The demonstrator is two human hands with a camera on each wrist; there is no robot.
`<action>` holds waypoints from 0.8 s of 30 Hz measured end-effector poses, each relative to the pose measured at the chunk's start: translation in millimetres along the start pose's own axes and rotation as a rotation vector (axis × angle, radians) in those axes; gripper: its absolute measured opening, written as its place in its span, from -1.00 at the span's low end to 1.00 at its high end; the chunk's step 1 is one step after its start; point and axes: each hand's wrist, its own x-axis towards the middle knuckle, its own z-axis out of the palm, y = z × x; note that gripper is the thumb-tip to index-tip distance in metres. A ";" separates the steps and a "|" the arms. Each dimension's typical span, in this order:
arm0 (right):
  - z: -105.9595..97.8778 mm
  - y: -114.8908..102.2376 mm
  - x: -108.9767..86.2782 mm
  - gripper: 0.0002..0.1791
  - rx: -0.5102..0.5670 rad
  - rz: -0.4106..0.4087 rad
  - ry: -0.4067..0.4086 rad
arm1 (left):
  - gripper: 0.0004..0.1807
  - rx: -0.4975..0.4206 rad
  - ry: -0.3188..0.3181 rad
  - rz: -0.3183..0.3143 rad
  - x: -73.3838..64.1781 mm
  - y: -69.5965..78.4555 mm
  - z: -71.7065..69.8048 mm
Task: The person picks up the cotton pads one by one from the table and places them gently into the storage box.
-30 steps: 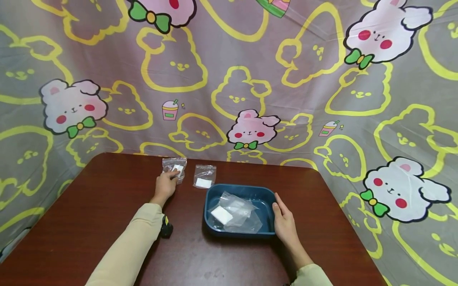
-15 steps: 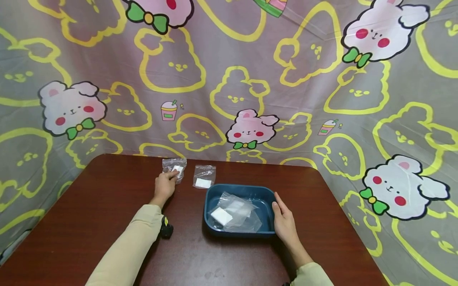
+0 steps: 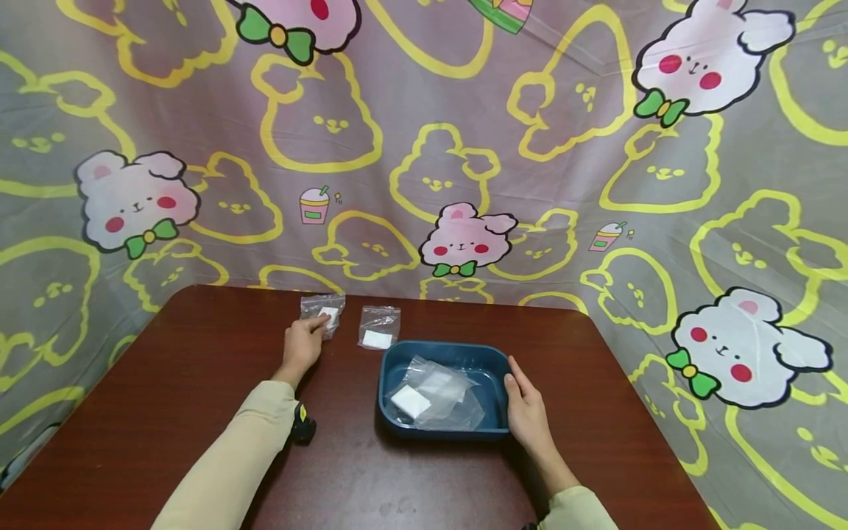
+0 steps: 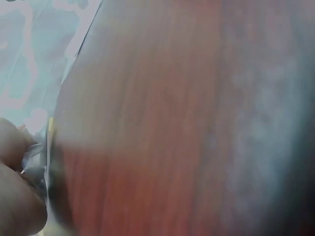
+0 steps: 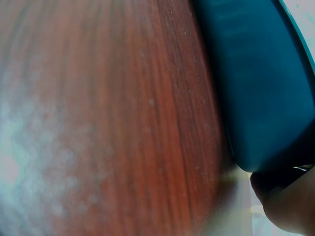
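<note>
My left hand (image 3: 305, 346) is at a small clear zip bag (image 3: 322, 304) with a white block in it, at the back of the table. Its index finger lies on the block. In the left wrist view the fingers (image 4: 19, 196) come together at clear plastic, seen only in part. A second zip bag (image 3: 379, 324) with a white block lies just to its right. My right hand (image 3: 528, 412) grips the right side of a blue bin (image 3: 486, 353), thumb at the rim. Inside the bin lie clear bags (image 3: 450, 412) and a white block (image 3: 411, 401).
The dark red-brown wooden table (image 3: 199, 368) carries everything. A patterned cloth (image 3: 371, 147) with cartoon bears hangs behind the table and along its sides. A black device (image 3: 303, 425) sits on my left wrist.
My left hand has shifted very slightly left and down, and the zip bag under it looks a little changed in shape. The right hand and the bin have stayed put.
</note>
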 end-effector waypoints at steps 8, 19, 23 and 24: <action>0.4 1.1 -0.6 -0.47 -0.001 -0.010 0.006 | -0.69 -0.009 0.044 0.051 -4.2 3.8 -8.3; 0.0 4.5 1.6 -0.46 -0.002 -0.011 -0.001 | -0.70 -0.059 0.080 0.099 -10.0 21.3 -14.5; 0.2 5.6 2.6 -0.46 -0.010 -0.002 -0.005 | -0.70 -0.090 0.093 0.136 -13.6 31.1 -15.5; 0.0 5.6 2.3 -0.46 -0.013 -0.001 -0.006 | -0.70 -0.098 0.097 0.143 -14.8 33.9 -15.7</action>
